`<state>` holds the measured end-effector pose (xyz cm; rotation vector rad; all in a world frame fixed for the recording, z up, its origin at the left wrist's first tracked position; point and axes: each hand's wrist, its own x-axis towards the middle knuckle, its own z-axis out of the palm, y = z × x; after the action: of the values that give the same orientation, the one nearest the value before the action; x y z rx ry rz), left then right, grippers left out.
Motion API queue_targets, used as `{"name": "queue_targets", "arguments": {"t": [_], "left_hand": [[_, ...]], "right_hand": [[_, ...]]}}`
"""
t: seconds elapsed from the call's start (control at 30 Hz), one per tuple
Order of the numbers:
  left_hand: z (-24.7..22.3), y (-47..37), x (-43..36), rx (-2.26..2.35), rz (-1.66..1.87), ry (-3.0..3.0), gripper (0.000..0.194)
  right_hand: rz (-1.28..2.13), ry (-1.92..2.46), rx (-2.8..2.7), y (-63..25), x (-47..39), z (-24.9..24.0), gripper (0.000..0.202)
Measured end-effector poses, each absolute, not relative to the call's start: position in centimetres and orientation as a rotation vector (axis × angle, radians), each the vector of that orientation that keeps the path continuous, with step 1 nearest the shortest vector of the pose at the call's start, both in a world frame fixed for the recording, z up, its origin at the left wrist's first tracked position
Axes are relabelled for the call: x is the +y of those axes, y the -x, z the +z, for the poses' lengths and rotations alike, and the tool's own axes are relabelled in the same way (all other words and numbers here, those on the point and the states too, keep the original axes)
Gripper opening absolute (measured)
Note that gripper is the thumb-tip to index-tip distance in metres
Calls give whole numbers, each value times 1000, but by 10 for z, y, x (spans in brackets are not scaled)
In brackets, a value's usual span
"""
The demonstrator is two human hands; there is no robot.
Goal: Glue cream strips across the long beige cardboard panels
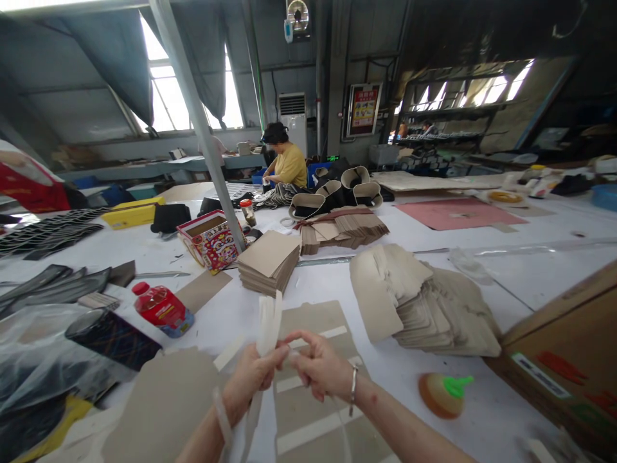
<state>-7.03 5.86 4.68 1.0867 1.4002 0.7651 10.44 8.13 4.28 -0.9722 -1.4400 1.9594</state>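
Grips a bundle of white strips [268, 321] in the left hand [255, 373], with fingers closed round the lower part and the free ends pointing to 12 o'clock. Bends the right hand [322, 366] just beside it at 3 o'clock, with index finger and thumb reaching in by the left thumb; cannot tell whether pinching a strip there. Wears a bracelet [353, 390] on the right wrist and a pale band [222, 415] on the left. Has a grey board [299, 411] below the hands on the white table [328, 283], with laid strips [313, 431] across it. From the hands, shows a card stack [270, 254] near 12 o'clock, a printed box [219, 247] at 11, a red bottle [161, 308] near 10, and a board pile [419, 296] at 2. Has a carton [559, 360] at 3 and a squeeze bottle [436, 395] between 3 and 4. Includes 1 yellow-clad co-worker [292, 167] well apart at 12 o'clock.
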Motion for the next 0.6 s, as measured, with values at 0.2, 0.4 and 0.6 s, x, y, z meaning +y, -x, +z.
{"name": "queue_targets", "arguments": {"t": [0.2, 0.4, 0.6], "left_hand": [[43, 71, 58, 1353, 673, -1099, 44], [20, 100, 84, 1629, 810, -1013, 46], [-7, 96, 127, 1656, 810, -1039, 42]], "right_hand": [[1914, 1046, -1808, -107, 89, 40, 50], [1910, 1273, -1844, -176, 136, 9, 13], [1852, 1514, -1237, -197, 184, -20, 12]]}}
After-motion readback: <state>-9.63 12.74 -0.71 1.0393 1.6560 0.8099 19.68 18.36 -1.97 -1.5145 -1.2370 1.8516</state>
